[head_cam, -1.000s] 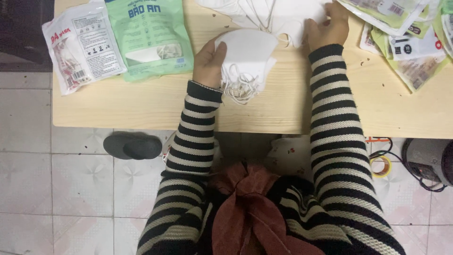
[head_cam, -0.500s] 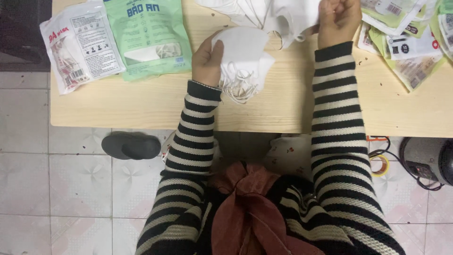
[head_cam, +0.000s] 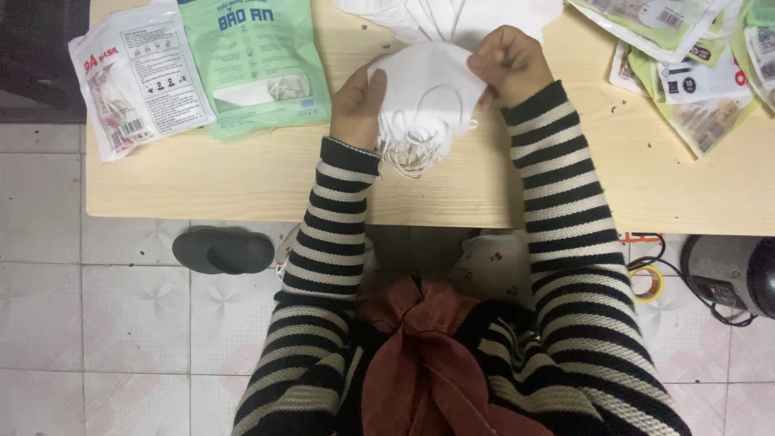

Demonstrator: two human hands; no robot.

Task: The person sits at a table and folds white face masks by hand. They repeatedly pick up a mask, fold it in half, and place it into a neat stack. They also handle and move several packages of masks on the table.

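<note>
At the upper centre of the frame, the left hand (head_cam: 358, 103) and right hand (head_cam: 510, 63) pinch a stack of white masks (head_cam: 424, 101) over the desk (head_cam: 242, 182); its dangling ear loops (head_cam: 404, 153) could tangle and drag masks loose.

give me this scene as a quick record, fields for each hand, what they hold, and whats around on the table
left hand: grips left edge of the stack of white masks
right hand: pinches the stack's upper right corner
ear loops: hang loose below the stack
table: light wood
left of hands: green packet, white packet
right of hands: pile of packets
behind hands: more white masks
</note>
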